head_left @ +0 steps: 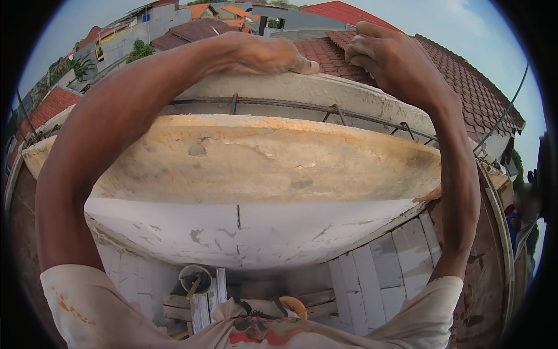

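Observation:
Both my arms reach forward over an orange-stained concrete beam [261, 151]. Behind it runs rusty steel rebar [279, 107] with upright ties, backed by a pale weathered board [349, 90]. My left hand [273, 58] lies at the board's top edge, its fingers curled over it and partly hidden. My right hand [378, 58] is raised above the board's right part with bent, closed fingers; what is in them, if anything, is hidden.
Below are a white block wall [261, 232], a bucket [195, 279] with a handled tool and planks [174, 314]. Tiled roofs [482, 93] lie beyond. At the far right, another person [520, 215] is partly visible beside a brown panel [482, 262]. Thin rods [505, 116] stand at both sides.

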Tool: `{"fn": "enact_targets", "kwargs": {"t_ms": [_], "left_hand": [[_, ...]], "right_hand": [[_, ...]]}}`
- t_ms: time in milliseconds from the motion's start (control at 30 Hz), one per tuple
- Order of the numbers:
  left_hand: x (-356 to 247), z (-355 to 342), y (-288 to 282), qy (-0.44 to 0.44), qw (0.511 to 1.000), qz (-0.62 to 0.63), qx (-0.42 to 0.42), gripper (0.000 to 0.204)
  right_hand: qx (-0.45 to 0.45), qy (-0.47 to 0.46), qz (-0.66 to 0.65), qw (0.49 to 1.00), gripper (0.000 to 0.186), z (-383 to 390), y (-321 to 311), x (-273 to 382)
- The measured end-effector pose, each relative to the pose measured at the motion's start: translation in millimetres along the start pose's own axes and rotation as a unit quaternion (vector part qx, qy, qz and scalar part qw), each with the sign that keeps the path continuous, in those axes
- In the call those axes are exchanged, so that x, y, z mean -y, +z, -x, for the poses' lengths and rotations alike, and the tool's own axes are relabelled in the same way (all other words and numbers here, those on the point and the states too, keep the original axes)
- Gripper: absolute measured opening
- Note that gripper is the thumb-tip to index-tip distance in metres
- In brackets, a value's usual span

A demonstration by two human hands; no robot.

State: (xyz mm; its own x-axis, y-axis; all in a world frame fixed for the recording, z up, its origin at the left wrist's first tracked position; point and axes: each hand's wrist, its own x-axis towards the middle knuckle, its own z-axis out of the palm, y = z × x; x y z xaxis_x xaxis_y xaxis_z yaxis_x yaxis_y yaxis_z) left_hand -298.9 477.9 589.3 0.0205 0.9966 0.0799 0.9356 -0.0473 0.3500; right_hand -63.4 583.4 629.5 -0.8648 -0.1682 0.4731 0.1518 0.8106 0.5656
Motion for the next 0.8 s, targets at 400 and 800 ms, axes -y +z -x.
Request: {"fn": "enact_targets", "kwargs": {"t_ms": [400, 800], "left_hand": [[6, -9, -4, -0.009, 0.999, -0.032, -0.023, 0.076], [7, -8, -1, -0.015, 0.999, 0.014, -0.026, 0.079]], "right_hand": [[-0.025, -0.003, -0.060, 0.998, 0.018, -6, 24, -4], [-0.013, -0.006, -0.121, 0.993, 0.021, 3, 26, -7]]}}
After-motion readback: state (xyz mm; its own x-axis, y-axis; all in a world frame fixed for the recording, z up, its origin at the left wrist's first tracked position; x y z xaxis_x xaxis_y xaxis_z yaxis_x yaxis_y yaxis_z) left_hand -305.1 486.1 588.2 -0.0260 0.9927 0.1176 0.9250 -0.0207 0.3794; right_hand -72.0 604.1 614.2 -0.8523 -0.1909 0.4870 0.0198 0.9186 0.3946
